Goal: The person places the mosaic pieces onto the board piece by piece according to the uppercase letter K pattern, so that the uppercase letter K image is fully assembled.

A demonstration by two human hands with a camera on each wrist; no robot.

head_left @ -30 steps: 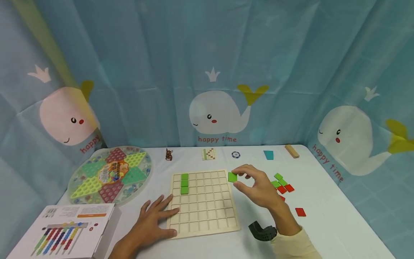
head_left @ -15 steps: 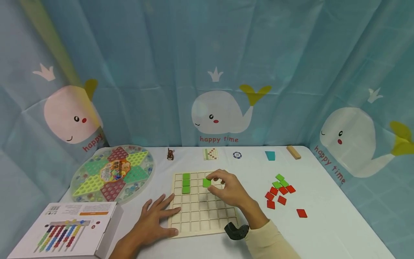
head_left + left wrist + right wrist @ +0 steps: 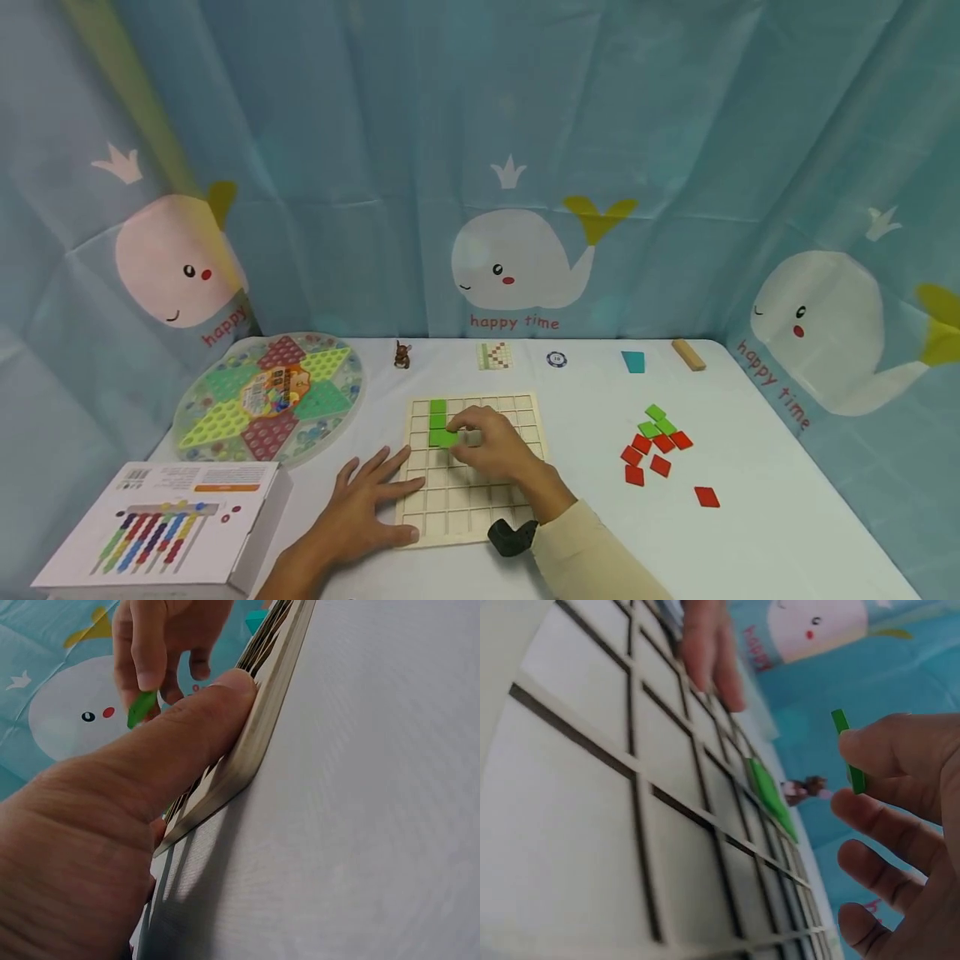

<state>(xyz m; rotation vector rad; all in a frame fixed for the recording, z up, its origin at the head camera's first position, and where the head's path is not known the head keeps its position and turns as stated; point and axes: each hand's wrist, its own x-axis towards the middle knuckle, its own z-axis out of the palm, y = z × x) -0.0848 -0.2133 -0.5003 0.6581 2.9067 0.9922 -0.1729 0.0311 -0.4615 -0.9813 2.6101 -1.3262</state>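
Note:
My right hand (image 3: 491, 446) pinches a thin square green tile (image 3: 848, 754) between thumb and finger, above the wooden grid board (image 3: 457, 523). In the head view that tile overlaps the lowest of a short column of green tiles (image 3: 438, 414) lying in the board's upper left cells. The right wrist view shows the held tile tilted on edge, apart from the grid. My left hand (image 3: 360, 517) lies with spread fingers along the board's left side, fingertips on its frame. Its thumb (image 3: 202, 712) presses the board's edge in the left wrist view.
Loose green tiles (image 3: 656, 412) and red tiles (image 3: 634, 475) lie right of the board. Behind it are a small brown figurine (image 3: 402, 356), a pattern card (image 3: 495, 356), a chip (image 3: 557, 359), a blue piece (image 3: 633, 362) and a wooden block (image 3: 688, 355). A round game board (image 3: 322, 400) and box (image 3: 165, 525) stand left.
My right hand has carried the green tile leftward from beyond the board's right edge to beside the column of green tiles. My left hand keeps its place on the board.

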